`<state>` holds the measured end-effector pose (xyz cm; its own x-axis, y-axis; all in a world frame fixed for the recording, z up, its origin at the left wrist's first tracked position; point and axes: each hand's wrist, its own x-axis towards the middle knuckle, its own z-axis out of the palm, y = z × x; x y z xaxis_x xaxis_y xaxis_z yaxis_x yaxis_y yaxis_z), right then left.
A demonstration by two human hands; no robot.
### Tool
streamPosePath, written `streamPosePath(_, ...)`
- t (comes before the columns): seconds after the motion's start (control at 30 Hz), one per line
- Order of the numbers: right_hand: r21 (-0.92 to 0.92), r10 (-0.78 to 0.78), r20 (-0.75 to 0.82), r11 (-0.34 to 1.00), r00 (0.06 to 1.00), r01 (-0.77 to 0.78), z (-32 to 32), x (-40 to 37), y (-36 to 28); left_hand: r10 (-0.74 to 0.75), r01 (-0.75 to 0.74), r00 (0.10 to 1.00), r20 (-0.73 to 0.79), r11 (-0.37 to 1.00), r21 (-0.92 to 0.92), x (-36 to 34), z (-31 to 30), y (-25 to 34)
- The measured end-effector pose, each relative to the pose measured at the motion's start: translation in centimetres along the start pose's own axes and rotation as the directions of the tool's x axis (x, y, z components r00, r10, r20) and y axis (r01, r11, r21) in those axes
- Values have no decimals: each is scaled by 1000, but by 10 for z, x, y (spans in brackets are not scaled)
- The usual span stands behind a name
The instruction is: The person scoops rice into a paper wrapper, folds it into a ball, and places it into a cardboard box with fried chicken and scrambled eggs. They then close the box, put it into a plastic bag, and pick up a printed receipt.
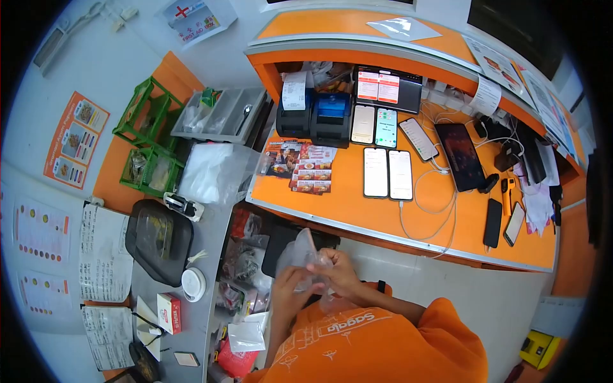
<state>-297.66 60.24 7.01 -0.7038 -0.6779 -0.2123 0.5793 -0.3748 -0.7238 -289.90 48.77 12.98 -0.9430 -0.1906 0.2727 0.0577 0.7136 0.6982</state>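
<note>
A thin clear plastic bag [295, 255] is between my two hands, in front of my orange shirt. My left hand [290, 290] has its fingers closed on the bag's lower left side. Close beside it, my right hand [336, 271] pinches the bag near its upper edge. Part of the plastic hangs below my fingers, and what it contains, if anything, I cannot make out. Behind the bag is a black flat object [276, 246], partly hidden. A stack of clear plastic bags [207, 172] lies on the grey side counter to the left.
On the orange desk [357, 214] are several phones [375, 172], a tablet [460, 156], cables, leaflets [313, 169] and two receipt printers [331, 118]. The grey counter [188, 233] bears a black tray [172, 255], a white lid [193, 284] and a small red box [169, 313].
</note>
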Motion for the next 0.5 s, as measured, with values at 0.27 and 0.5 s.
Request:
streamPosePath(0.27,130,147,-24,981,989,-142,31,2,-7,-203,174,976,-73,940,-294,-2,17,-18)
streamPosePath(0.5,-300,177,53,942,983,-154,8,12,-21,-642,198,762,-88,359,-912,-22,17,-39)
